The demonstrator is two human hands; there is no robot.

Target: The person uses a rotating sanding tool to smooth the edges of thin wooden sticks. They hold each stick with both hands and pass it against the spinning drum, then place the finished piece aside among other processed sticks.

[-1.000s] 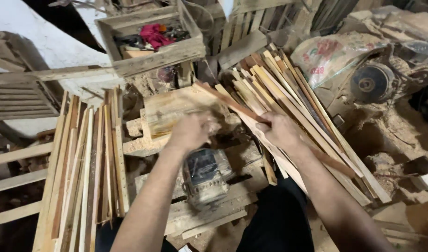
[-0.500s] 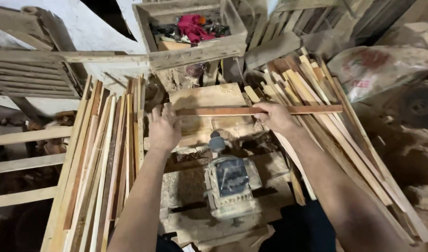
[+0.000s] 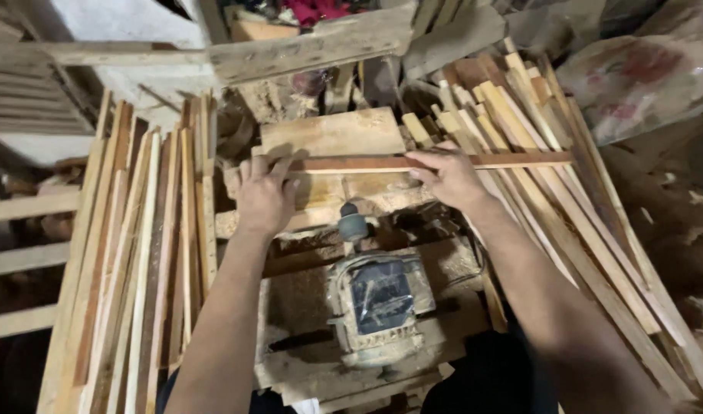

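The person leans over a rough wooden workbench with both hands on one long reddish wooden strip. The strip lies flat and level across the bench's pale top board, running from near its left edge out past its right edge and over the loose sticks there.

The left hand lies on the strip's left end, palm down, fingers spread and extended, the tips pressing on the wood rather than wrapped round it. The right hand sits further along, near the middle of the strip; its fingers curl over the top edge and the thumb side rests against the near edge, so it grips the strip lightly.

Just below the hands, at the bench's near edge, stands a dusty electric motor with its shaft end pointing up towards the strip, close beneath it but apart.

To the left of the bench a bundle of thin slats lies lengthwise. To the right a fan of longer sticks spreads towards the far right corner. Behind the bench a wooden crate holds something red. A printed sack slumps at the far right.
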